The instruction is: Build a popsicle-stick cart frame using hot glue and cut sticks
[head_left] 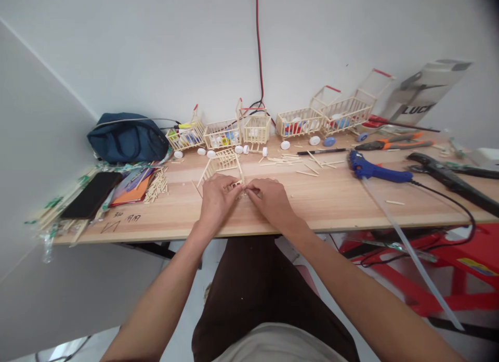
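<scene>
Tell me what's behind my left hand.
Just behind your left hand is a stick frame, and farther back a small cart holding colored items. The hand covers the frame's near part, so what lies there can't be seen.

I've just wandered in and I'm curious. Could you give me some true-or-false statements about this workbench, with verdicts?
1. The left hand and right hand meet at the near end of a stick frame. True.
2. The glue gun is red. False: the glue gun is blue.
3. Orange-handled pliers lie beyond the glue gun. True.
4. The phone sits on top of the bag. False: the phone lies in front of the bag.
</scene>
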The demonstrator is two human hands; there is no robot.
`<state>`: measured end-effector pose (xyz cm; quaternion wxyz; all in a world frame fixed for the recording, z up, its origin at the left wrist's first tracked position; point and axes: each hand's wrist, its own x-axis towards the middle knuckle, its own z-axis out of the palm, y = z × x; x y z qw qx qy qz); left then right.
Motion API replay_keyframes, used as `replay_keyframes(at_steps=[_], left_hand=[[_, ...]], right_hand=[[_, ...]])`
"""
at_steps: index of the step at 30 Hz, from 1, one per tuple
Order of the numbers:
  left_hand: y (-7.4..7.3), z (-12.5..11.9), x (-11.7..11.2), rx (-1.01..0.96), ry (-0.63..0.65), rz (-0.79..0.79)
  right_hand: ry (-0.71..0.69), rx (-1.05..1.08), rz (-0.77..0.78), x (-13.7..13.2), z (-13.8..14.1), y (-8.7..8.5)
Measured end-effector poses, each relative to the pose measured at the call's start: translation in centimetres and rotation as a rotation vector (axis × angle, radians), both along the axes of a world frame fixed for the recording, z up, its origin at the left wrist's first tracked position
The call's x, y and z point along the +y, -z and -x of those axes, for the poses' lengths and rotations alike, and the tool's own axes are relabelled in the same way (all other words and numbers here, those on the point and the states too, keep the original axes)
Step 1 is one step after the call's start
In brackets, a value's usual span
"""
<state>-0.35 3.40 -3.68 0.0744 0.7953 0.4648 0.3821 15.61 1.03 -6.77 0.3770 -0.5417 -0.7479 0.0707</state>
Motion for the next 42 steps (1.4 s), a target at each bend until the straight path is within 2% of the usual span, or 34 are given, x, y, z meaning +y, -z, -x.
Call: replay_keyframes(at_steps=[8, 13, 18, 27, 42], left_hand=[[0.0, 0.1, 0.0, 0.018, -0.007, 0.002], [0.1, 0.0, 0.0, 0.047, -0.004, -0.019], [0.3, -0.2, 0.1, 0.078, -0.014, -0.025], [0.7, -0.4, 0.2, 0.084, -0.009, -0.012], [1.0, -0.7, 0.2, 0.068, -0.025, 0.003]], right_hand=[[0.005, 0.128, 0.029, -0.5, -0.4, -0.7], [0.057, 0.265, -0.081, -0.6, -0.5, -1.5], [0.048, 0.135, -0.113, -0.3, 0.1, -2.2], [0.223, -0.166, -0.173, -0.8, 1.2, -2.9], [0.247, -0.144, -0.161, -1.1, 1.6, -3.1]])
